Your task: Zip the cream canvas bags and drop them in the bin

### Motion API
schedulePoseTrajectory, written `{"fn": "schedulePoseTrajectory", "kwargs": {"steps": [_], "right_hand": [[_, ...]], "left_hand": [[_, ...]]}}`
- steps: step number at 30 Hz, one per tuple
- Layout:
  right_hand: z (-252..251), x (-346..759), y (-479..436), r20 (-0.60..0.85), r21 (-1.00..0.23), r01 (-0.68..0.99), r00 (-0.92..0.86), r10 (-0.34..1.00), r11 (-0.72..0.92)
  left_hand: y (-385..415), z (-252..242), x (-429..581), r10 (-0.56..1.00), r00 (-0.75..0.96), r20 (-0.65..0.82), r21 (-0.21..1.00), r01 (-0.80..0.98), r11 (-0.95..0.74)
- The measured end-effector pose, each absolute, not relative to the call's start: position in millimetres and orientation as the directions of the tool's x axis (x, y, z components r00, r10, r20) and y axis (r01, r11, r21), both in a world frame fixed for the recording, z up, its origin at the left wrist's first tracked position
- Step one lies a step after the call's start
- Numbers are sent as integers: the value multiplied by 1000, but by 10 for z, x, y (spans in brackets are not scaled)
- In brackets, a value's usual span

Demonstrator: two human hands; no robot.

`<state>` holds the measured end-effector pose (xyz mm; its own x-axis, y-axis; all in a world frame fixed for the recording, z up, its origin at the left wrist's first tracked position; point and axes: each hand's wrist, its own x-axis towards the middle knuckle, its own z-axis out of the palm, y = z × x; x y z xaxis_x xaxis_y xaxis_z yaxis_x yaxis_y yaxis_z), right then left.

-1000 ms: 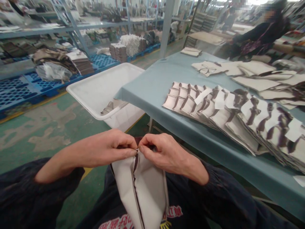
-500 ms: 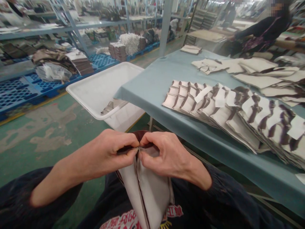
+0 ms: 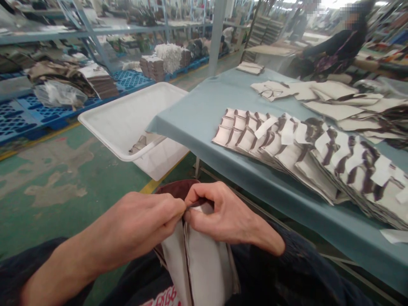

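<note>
The piece (image 3: 205, 263) is smooth and off-white, a limp sheet that looks like leather or coated cloth, with a narrow dark seam running down its middle and a reddish-brown flap (image 3: 178, 187) rising behind the hands. It hangs above the lap, off the table (image 3: 197, 102), in front of the near edge. Left hand (image 3: 143, 221) and right hand (image 3: 223, 212) meet at the seam's upper end, thumbs and fingers pinched on it. Both halves slope away from the seam, and the right side folds back in a soft grey shadow.

Along the table's near edge lie overlapping stacks (image 3: 306, 165) of pale, wavy pieces with dark brown edging. By its left corner stands a white plastic tub (image 3: 156, 163), partly covered by that corner.

The piece's lower end is cut off, the left fingertips are mostly hidden, and the red lettering (image 3: 164, 296) below is only partly visible.
</note>
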<state>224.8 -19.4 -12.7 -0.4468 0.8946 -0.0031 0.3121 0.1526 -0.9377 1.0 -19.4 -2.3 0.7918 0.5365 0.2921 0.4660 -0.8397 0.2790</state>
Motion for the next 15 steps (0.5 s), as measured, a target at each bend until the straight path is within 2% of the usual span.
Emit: {"fn": "schedulePoseTrajectory", "kwargs": {"steps": [4,8,15], "right_hand": [[-174,2253,-180,-46,-982,184,-471,881,47],[-187,2282,-154,-112,-994,64,-541,834,-91],[-227,2292,-135,-208,-968,2,-561,801,-250]], "left_hand": [[-193,-113,-32,497,820,284,207,453,-867],[-193,-193,-91,499,832,244,205,459,-865],[-192,-245,-85,465,840,278,184,429,-885]]}}
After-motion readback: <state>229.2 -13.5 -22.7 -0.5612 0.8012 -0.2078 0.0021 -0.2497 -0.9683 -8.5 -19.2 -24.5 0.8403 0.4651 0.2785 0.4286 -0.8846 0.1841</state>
